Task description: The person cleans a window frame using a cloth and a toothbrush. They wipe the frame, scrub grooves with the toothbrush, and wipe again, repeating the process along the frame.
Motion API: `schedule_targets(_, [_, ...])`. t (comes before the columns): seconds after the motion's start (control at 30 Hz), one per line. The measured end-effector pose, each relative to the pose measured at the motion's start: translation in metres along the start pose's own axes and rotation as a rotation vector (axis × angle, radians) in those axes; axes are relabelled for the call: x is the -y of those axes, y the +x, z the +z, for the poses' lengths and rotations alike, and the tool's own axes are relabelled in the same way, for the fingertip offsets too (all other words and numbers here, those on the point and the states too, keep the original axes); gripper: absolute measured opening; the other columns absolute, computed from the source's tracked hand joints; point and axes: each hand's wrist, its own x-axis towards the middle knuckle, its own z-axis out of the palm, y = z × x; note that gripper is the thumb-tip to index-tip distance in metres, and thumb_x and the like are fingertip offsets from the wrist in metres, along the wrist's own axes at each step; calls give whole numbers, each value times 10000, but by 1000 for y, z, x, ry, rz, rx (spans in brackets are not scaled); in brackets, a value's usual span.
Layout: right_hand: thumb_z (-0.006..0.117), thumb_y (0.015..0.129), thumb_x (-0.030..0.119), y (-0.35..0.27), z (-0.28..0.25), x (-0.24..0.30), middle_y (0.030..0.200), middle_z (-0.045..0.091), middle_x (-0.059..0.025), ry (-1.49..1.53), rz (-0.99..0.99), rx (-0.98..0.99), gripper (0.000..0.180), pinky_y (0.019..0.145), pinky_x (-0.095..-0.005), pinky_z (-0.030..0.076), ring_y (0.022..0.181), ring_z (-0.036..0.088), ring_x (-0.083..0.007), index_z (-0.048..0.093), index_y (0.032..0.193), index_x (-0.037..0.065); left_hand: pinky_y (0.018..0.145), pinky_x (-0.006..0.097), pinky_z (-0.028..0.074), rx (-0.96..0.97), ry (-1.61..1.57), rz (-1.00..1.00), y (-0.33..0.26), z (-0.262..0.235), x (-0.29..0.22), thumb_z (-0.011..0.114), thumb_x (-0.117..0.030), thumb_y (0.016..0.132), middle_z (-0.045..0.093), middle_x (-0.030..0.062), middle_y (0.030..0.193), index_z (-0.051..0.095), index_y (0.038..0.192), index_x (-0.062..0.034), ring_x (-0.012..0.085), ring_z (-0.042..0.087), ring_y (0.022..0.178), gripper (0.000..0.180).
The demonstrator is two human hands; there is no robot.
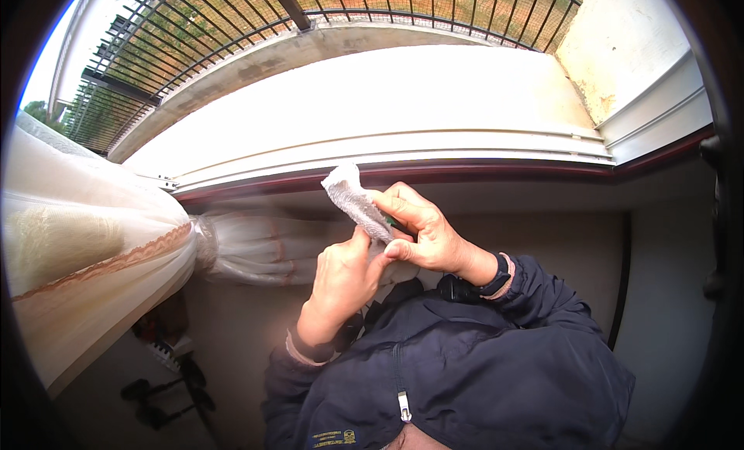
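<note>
A folded whitish-grey cloth is raised in front of my chest, close to the window's dark red lower edge. My right hand pinches it from the right, thumb and fingers closed on its lower part. From below and to the left, my left hand grips the cloth's lower end, its thumb pointing up against it. Both hands meet at that end, and the fingers behind the cloth are partly hidden. A small patch of green shows between the cloth and my right fingers; I cannot make out what it is.
Beyond the hands runs a white window track with a bright sill outside. A black metal fence stands farther off. A tied cream curtain hangs at the left. Dark objects lie low at the left.
</note>
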Motion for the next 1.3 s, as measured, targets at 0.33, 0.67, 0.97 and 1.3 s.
schedule_targets(0.33, [611, 901, -42, 57, -2, 56, 796, 672, -111, -353, 28, 58, 407, 642, -301, 504, 671, 620, -186, 670, 1286, 76, 678, 420, 534, 222, -173, 175, -1, -56, 3, 807, -181, 813, 686, 241, 902, 629, 1204, 16, 431, 662, 795, 473])
schedule_targets(0.67, [620, 970, 78, 207, 13, 98, 945, 730, -49, -427, 116, 248, 271, 749, -240, 520, 830, 643, -75, 685, 1213, -23, 848, 231, 494, -274, -726, 28, 0, -139, 75, 727, -73, 913, 684, 71, 1024, 423, 1500, -21, 102, 622, 926, 662])
schedule_targets(0.97, [669, 887, 65, 165, 57, 76, 918, 721, -193, -505, 38, 320, 275, 757, -360, 547, 836, 712, -308, 700, 1158, 26, 615, 324, 458, -253, -214, 45, 2, -119, 75, 584, -157, 1025, 625, 63, 800, 674, 978, 24, 161, 564, 701, 207])
schedule_targets(1.3, [690, 881, 94, 118, 12, 81, 1014, 712, -177, -554, 244, 643, 317, 856, -396, 519, 985, 667, -354, 684, 1192, 30, 773, 250, 476, -330, -909, 42, -2, -115, 53, 516, -108, 1047, 642, 9, 829, 642, 937, 2, 77, 573, 821, 200])
